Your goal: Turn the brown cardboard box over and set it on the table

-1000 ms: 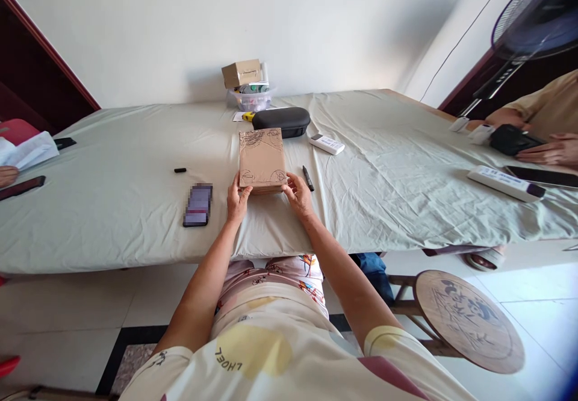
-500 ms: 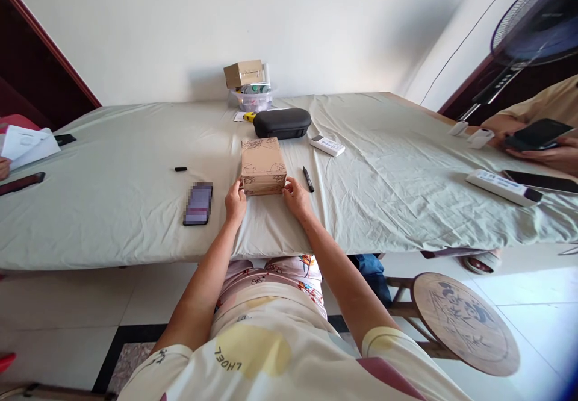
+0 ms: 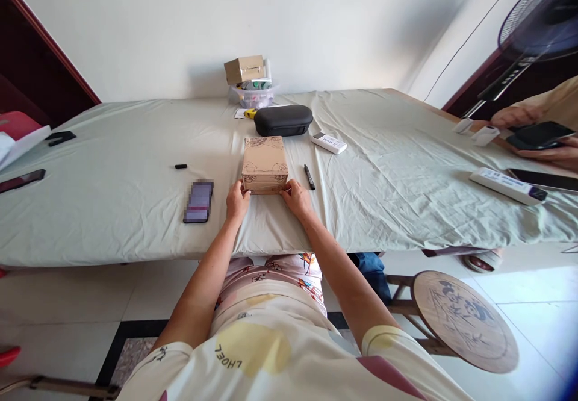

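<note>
A brown cardboard box with dark drawn patterns on its top and front sits on the cloth-covered table. At its near left corner my left hand grips the lower edge, thumb on the front face. My right hand holds the near right corner in the same way, its fingers partly hidden by the box. Just right of that hand lies a black marker without its cap. Off to the left are a small black cap and a phone with a blurred screen.
Behind the box are a black hard case, a white device and a plastic tub topped by another carton. Another person's hands hold a dark phone at right. A wooden stool stands below the table edge.
The box has turned slightly and shifted a little to the right, with both hands still at its near corners. At far left, the papers have moved and the other person's hand has left view.
</note>
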Motion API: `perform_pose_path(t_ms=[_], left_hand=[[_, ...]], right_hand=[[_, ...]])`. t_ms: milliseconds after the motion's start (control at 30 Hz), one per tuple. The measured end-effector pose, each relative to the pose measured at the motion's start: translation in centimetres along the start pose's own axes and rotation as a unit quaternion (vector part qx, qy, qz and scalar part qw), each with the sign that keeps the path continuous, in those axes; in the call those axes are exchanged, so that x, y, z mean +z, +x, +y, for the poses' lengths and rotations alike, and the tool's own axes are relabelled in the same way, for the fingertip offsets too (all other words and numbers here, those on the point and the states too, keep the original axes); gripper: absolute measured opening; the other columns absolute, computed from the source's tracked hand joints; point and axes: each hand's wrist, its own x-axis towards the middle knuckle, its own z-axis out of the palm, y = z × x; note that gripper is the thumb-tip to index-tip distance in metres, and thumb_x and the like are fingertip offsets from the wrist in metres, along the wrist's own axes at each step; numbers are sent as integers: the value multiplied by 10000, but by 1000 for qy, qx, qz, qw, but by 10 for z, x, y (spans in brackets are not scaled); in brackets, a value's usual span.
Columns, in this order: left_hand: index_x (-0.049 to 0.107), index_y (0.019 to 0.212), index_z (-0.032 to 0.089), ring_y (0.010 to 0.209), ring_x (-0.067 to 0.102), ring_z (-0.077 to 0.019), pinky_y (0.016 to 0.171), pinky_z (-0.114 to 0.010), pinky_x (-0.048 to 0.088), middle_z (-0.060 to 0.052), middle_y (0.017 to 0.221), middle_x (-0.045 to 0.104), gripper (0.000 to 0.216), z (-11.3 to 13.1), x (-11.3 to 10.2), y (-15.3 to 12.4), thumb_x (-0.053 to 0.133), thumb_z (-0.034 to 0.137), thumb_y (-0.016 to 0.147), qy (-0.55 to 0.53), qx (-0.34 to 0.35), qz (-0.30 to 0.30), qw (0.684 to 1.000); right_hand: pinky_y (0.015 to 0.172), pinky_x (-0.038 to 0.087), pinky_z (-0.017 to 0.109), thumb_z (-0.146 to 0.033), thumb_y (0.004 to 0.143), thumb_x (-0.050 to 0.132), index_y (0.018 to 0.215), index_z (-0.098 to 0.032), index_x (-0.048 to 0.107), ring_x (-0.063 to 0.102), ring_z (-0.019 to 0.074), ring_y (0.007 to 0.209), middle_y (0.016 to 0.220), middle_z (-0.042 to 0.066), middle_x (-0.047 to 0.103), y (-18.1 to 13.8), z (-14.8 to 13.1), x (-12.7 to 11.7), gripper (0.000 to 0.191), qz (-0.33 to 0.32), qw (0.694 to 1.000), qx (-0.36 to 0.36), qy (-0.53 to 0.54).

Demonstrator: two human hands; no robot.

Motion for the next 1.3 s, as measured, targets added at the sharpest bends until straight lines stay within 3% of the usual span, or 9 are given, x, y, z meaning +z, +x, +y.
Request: perform_pose_path(t_ms=[167,400,533,600,667,733,833,1033,1300], left_hand=[[616,1239,205,1122,719,-307,1026,-451,562,-120,1126,730,380,2,0,-2,695,100,882,12,-13,-10,1000],[618,1287,200,1032,748,-286,1026,-461,570,-107,1070,768,380,-2,1,-3,631,98,921,-33,-13,-16,999],[355,1607,181,1170,718,-323,1097,-496,543,-176,1299,711,776,-5,6,-3,720,348,943,-90,30,8,995],[238,1669,203,1404,583,-353,1197,-507,464,-220,1562,533,928,-5,9,-1,730,484,934,-115,79,34,990],[256,1667,228,1567,395,-353,1276,-502,368,-202,1700,360,879,-5,11,2,666,560,964,-129,122,42,983],[323,1642,238,1604,339,-322,1309,-485,316,-171,1711,360,748,-3,11,7,563,572,1017,-142,147,28,978],[383,1609,259,1539,455,-280,1296,-458,349,-138,1641,488,626,0,10,12,482,540,1059,-162,149,5,976],[480,1528,267,1381,616,-260,1180,-426,498,-107,1532,615,516,9,5,12,534,457,1051,-150,122,11,981],[493,1520,285,1430,582,-248,1209,-420,475,-72,1544,611,484,13,1,11,506,430,1058,-164,100,-2,981]], right_hand=[[843,487,359,-235,866,624,899,-249,543,663,259,947,981,73,728,0,-4,-3,88,-16,1000,9,-9],[811,492,376,-264,865,620,934,-234,578,662,264,921,998,85,726,0,-3,-1,86,-7,1000,25,4],[852,523,408,-373,877,664,1264,-201,561,678,260,915,1114,105,736,-1,-1,1,436,26,998,25,47],[873,536,421,-417,879,680,1398,-193,500,685,263,926,1151,114,734,-1,0,2,593,35,998,18,55],[882,544,429,-435,892,676,1411,-202,507,690,271,944,1148,117,740,-1,1,3,594,30,998,14,46],[884,550,432,-439,907,665,1362,-215,552,696,280,960,1145,120,746,0,1,4,519,23,999,12,32],[885,556,436,-422,921,653,1314,-217,583,707,286,966,1156,128,747,0,1,3,449,13,1000,18,21],[900,560,447,-429,923,643,1331,-205,583,713,294,971,1161,141,750,2,1,3,470,11,1000,22,16],[922,538,420,-574,1026,479,1327,-193,603,711,291,1008,1142,143,756,1,2,4,502,15,999,20,30]])
